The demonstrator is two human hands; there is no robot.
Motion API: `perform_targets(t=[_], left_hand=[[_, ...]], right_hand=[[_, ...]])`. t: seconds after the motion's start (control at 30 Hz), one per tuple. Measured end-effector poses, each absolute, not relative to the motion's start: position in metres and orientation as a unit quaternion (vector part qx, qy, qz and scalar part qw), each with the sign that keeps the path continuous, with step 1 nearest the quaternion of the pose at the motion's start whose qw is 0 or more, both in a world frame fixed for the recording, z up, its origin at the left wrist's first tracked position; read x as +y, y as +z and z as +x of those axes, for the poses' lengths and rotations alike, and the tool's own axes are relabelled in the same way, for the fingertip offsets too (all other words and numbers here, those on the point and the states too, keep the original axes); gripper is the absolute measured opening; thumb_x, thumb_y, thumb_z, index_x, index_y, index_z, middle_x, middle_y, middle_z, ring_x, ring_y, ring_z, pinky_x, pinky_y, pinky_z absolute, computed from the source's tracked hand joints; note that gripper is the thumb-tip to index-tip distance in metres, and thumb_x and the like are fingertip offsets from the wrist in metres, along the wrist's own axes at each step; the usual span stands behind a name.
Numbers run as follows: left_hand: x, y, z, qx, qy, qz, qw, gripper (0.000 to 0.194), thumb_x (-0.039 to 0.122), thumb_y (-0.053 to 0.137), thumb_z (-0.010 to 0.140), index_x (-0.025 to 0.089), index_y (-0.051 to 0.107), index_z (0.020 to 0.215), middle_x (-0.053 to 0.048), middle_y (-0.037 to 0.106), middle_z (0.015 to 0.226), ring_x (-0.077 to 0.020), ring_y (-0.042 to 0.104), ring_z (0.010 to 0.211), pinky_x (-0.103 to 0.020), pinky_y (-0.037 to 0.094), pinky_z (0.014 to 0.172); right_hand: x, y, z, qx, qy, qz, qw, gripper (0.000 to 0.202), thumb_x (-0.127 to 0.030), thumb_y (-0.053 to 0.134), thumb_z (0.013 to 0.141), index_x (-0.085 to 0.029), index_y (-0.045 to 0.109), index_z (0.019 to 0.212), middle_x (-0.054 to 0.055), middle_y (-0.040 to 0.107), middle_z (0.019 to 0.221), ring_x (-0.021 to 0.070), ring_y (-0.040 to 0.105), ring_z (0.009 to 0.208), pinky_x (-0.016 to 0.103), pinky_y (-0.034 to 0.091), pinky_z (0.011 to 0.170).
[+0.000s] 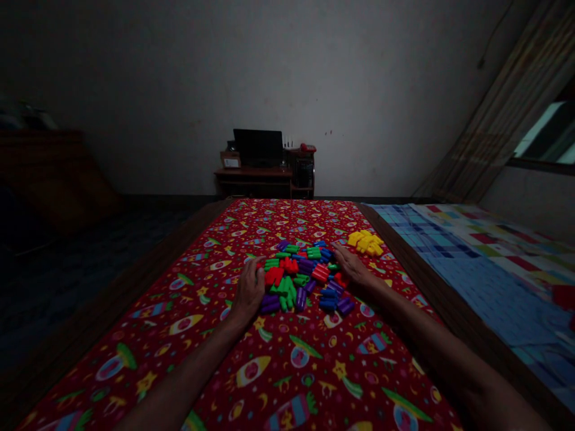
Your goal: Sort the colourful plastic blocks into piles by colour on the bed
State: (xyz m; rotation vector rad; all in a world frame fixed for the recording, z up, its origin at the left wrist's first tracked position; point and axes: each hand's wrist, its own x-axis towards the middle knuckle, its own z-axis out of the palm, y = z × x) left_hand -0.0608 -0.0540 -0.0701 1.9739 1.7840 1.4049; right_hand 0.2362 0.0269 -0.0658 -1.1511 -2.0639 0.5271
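Dim room, red rocket-print cloth (278,365) over the table. Mixed-color blocks pile (303,275) sits mid-cloth, yellow blocks (366,242) near its right edge. Left hand (248,291) and right hand (353,266) lie spread, flanking the pile, touching it.

Left hand (248,291) fingers (259,276) partly hidden among blocks (302,276).

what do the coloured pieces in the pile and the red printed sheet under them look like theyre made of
Coloured pieces: probably moulded plastic, going by the saturated solid colours and rounded tube-like shapes; the dim light hides the finish. Red printed sheet: likely woven cloth, matte, printed with rockets and stars.
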Motion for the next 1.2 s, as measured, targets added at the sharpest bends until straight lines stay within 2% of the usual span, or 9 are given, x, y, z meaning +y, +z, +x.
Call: perform_targets(t=[0.13,0.3,0.43,0.57,0.67,0.77,0.97,1.1,1.2], left_hand=[[-0.051,-0.072,-0.065,0.622,0.49,0.602,0.102,0.046,0.033,0.029,0.091,0.014,0.048,0.128,-0.016,0.054,0.134,-0.0256,0.048,0.127,-0.046,0.035,0.11],[-0.043,-0.074,-0.074,0.636,0.499,0.565,0.163,0.05,0.035,0.029,0.091,0.015,0.046,0.134,-0.013,0.047,0.144,-0.0246,0.041,0.135,-0.046,0.03,0.114],[-0.038,-0.072,-0.092,0.633,0.497,0.572,0.157,0.048,0.037,0.031,0.091,0.018,0.054,0.128,-0.01,0.056,0.136,-0.0241,0.045,0.131,-0.045,0.03,0.114],[-0.035,-0.071,-0.114,0.645,0.488,0.571,0.143,0.052,0.041,0.026,0.092,0.017,0.058,0.125,-0.011,0.063,0.125,-0.0249,0.054,0.122,-0.045,0.037,0.11],[-0.033,-0.073,-0.122,0.645,0.481,0.579,0.132,0.053,0.041,0.025,0.093,0.017,0.056,0.127,-0.011,0.06,0.13,-0.0235,0.053,0.124,-0.043,0.037,0.11],[-0.031,-0.073,-0.122,0.637,0.471,0.597,0.126,0.052,0.039,0.024,0.093,0.016,0.056,0.128,-0.011,0.056,0.136,-0.0218,0.049,0.129,-0.042,0.034,0.112],[-0.029,-0.07,-0.119,0.618,0.438,0.635,0.153,0.057,0.041,0.02,0.092,0.016,0.059,0.124,-0.01,0.059,0.133,-0.021,0.045,0.132,-0.04,0.031,0.113],[-0.032,-0.066,-0.115,0.569,0.371,0.704,0.207,0.056,0.046,0.023,0.09,0.019,0.067,0.112,-0.009,0.066,0.122,-0.0223,0.052,0.125,-0.04,0.036,0.11],[-0.036,-0.063,-0.112,0.552,0.355,0.723,0.216,0.056,0.047,0.022,0.09,0.021,0.069,0.106,-0.007,0.069,0.116,-0.0223,0.056,0.121,-0.04,0.039,0.108]], right_hand=[[0.059,-0.063,0.209,-0.751,0.283,-0.471,0.365,0.072,-0.068,0.021,0.09,-0.019,0.057,0.129,0.011,0.056,0.135,0.0245,0.044,0.132,0.044,0.029,0.112],[0.062,-0.059,0.165,-0.784,0.358,-0.402,0.309,0.065,-0.065,0.027,0.091,-0.017,0.066,0.111,0.009,0.067,0.116,0.0234,0.057,0.114,0.04,0.04,0.102],[0.042,-0.055,0.148,-0.832,0.361,-0.319,0.276,0.062,-0.064,0.029,0.091,-0.017,0.068,0.102,0.006,0.068,0.104,0.0213,0.06,0.103,0.033,0.046,0.091],[0.052,-0.039,0.135,-0.823,0.303,-0.379,0.296,0.066,-0.058,0.016,0.096,-0.014,0.066,0.102,0.008,0.067,0.093,0.0213,0.061,0.092,0.031,0.047,0.082],[0.076,-0.027,0.113,-0.835,0.235,-0.428,0.254,0.057,-0.045,0.018,0.1,-0.012,0.065,0.102,0.01,0.067,0.097,0.0215,0.06,0.094,0.032,0.044,0.086],[0.087,-0.026,0.086,-0.856,0.241,-0.417,0.187,0.046,-0.04,0.029,0.1,-0.014,0.066,0.098,0.01,0.068,0.101,0.021,0.061,0.095,0.031,0.044,0.087],[0.049,-0.027,0.069,-0.903,0.338,-0.242,0.107,0.05,-0.055,0.039,0.094,-0.016,0.072,0.096,0.005,0.072,0.098,0.0188,0.063,0.089,0.028,0.048,0.083],[0.014,-0.01,0.117,-0.89,0.329,-0.241,0.204,0.053,-0.058,0.039,0.092,-0.021,0.068,0.115,0.003,0.07,0.108,0.0217,0.062,0.104,0.032,0.046,0.092],[-0.006,-0.019,0.179,-0.837,0.285,-0.35,0.309,0.054,-0.055,0.032,0.094,-0.022,0.062,0.125,0.007,0.066,0.122,0.0259,0.057,0.117,0.042,0.042,0.101]])
